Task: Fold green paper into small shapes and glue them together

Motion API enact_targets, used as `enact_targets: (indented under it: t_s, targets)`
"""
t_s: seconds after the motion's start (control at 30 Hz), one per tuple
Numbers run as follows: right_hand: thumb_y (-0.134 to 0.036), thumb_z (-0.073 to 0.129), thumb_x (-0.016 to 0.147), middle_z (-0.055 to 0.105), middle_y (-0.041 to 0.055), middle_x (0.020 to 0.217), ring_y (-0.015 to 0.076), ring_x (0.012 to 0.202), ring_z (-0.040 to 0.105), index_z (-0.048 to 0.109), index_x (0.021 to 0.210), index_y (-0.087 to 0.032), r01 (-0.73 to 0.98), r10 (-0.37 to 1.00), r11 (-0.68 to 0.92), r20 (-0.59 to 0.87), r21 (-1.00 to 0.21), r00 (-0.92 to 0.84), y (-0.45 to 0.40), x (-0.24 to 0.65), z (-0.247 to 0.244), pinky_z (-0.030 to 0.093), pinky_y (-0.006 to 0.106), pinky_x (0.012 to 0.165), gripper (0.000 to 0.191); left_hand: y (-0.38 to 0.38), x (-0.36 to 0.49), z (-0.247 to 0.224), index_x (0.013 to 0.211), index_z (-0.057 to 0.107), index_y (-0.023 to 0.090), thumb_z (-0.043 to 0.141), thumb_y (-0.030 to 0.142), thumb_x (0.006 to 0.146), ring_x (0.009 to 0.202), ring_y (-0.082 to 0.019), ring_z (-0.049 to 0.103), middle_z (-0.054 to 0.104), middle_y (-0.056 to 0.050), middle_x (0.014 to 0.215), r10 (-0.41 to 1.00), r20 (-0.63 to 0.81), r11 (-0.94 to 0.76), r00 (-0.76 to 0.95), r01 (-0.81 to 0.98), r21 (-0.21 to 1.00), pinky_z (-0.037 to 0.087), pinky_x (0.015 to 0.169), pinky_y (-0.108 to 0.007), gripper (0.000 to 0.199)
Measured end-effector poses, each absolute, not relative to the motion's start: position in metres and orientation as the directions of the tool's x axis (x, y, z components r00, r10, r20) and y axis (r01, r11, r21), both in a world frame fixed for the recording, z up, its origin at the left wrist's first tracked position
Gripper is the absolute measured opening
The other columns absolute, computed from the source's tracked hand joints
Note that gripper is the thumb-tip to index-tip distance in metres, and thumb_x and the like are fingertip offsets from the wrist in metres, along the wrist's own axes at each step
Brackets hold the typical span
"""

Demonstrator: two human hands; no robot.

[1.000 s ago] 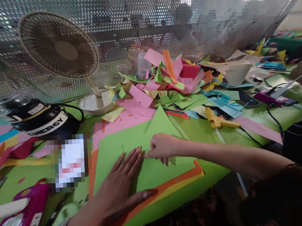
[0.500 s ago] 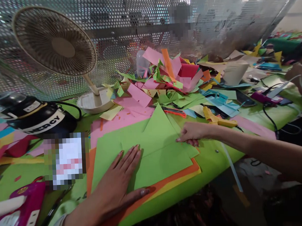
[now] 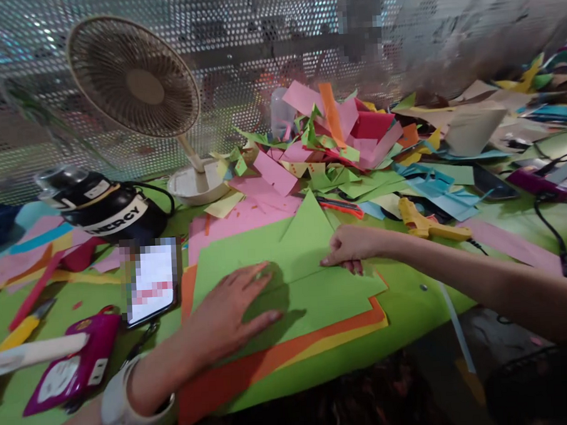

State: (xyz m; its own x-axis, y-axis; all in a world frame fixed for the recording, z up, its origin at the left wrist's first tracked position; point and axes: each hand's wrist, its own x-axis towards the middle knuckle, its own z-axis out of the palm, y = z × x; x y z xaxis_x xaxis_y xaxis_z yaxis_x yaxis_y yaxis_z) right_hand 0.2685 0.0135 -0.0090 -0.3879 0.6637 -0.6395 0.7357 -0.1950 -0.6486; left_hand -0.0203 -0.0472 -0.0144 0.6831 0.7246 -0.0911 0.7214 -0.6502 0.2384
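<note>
A light green sheet of paper [image 3: 264, 307], with a folded flap rising to a point at its far side, lies on orange and yellow sheets [image 3: 253, 377]. Above its left part is my left hand [image 3: 235, 302], fingers spread and slightly bent, casting a shadow on the sheet; it holds nothing. My right hand [image 3: 353, 248] is curled into a fist at the right part of the green paper. Its thumb presses on the paper by the fold line, and I see nothing inside the fist.
Behind the paper lies a heap of cut paper scraps [image 3: 318, 148]. A fan [image 3: 146, 87] and a black bottle [image 3: 124, 213] stand at the back left. Left of the paper are a phone [image 3: 155, 281], a magenta device [image 3: 78, 359] and a yellow cutter [image 3: 23, 330]. A yellow glue gun [image 3: 420, 222] lies right.
My left hand has lifted from lying flat on the green paper, its fingers now bent. My right fist has slid left along the fold line. The view has swung left.
</note>
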Motion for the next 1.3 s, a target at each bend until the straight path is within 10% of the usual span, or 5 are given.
enact_targets:
  t_s: [0.1,0.3,1.0,1.13,1.3]
  targets:
    - [-0.053,0.074,0.065,0.055,-0.0030,0.038,0.0106,0.037,0.056,0.051,0.048,-0.017,0.752,0.646,-0.186,-0.656,-0.632,-0.391,0.015,0.267,-0.013,0.046,0.021,0.042,0.046,-0.032,0.006,0.001,0.097,0.065,0.015,0.043,0.055,0.089,0.088,-0.027,0.067,0.072,-0.012,0.095,0.847,-0.124,-0.447,0.517,0.819,0.361,0.050,0.078,-0.039,0.046]
    - [-0.057,0.075,0.062,0.058,-0.0020,0.039,0.0107,0.035,0.055,0.051,0.048,-0.017,0.741,0.641,-0.203,-0.659,-0.640,-0.393,0.014,0.268,-0.015,0.046,0.022,0.042,0.049,-0.005,0.058,-0.009,0.055,0.051,0.018,0.053,0.052,0.084,0.037,-0.013,0.055,0.058,0.001,0.043,0.626,-0.604,0.122,0.493,0.703,0.701,0.042,0.042,-0.024,0.045]
    - [-0.046,0.069,0.076,0.061,0.0000,0.045,0.0133,0.043,0.061,0.054,0.050,-0.016,0.749,0.696,-0.116,-0.591,-0.653,-0.407,0.008,0.268,-0.009,0.051,0.024,0.051,0.042,-0.002,-0.063,-0.010,0.046,0.053,0.020,0.059,0.078,0.057,0.029,-0.011,0.041,0.048,0.002,0.032,0.506,-0.823,0.222,0.258,0.883,0.414,0.034,0.038,-0.024,0.060]
    - [-0.046,0.055,0.087,0.073,0.0124,0.092,0.0245,0.087,0.069,0.067,0.093,-0.014,0.798,0.892,0.056,-0.329,-0.599,-0.310,-0.006,0.270,-0.004,0.052,0.038,0.081,0.035,0.000,-0.062,0.004,0.052,0.051,0.021,0.057,0.076,0.062,0.035,-0.017,0.053,0.055,0.000,0.037,0.757,-0.630,0.207,0.170,0.853,0.480,0.042,0.042,-0.027,0.055]
    - [-0.064,0.042,0.088,0.031,0.0167,0.151,0.0295,0.142,0.023,0.038,0.144,-0.013,0.725,0.765,0.558,-0.088,-0.403,-0.638,-0.032,0.262,-0.015,0.021,0.047,0.114,0.075,-0.017,-0.016,0.006,0.105,0.064,0.023,0.044,0.060,0.085,0.093,-0.024,0.069,0.073,-0.006,0.105,0.962,0.032,-0.249,0.272,0.821,0.513,0.053,0.080,-0.034,0.047]
